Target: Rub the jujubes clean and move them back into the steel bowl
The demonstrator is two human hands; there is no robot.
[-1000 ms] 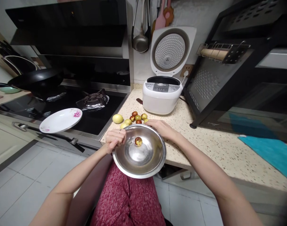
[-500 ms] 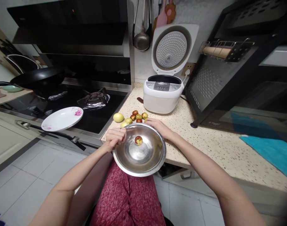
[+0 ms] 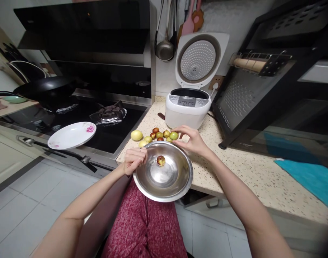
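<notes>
My left hand (image 3: 134, 160) grips the left rim of a steel bowl (image 3: 177, 184) held over my lap at the counter's edge. One reddish-green jujube (image 3: 160, 160) lies inside the bowl. My right hand (image 3: 191, 139) is raised just above the bowl's far rim, pinching a green jujube (image 3: 174, 135) between thumb and fingers. Several more jujubes (image 3: 156, 135) and a larger yellow-green fruit (image 3: 136, 135) lie on the speckled counter (image 3: 234, 168) right behind the bowl.
An open white rice cooker (image 3: 187, 111) stands behind the fruit. A flowered plate (image 3: 71, 135) overhangs the black stove's front edge, with a black wok (image 3: 45, 87) farther left. A dark rack (image 3: 261, 89) and a teal cloth (image 3: 309, 175) are to the right.
My right hand has lifted off the counter behind the bowl, now holding a green jujube above the rim. The left hand and bowl have barely shifted.
</notes>
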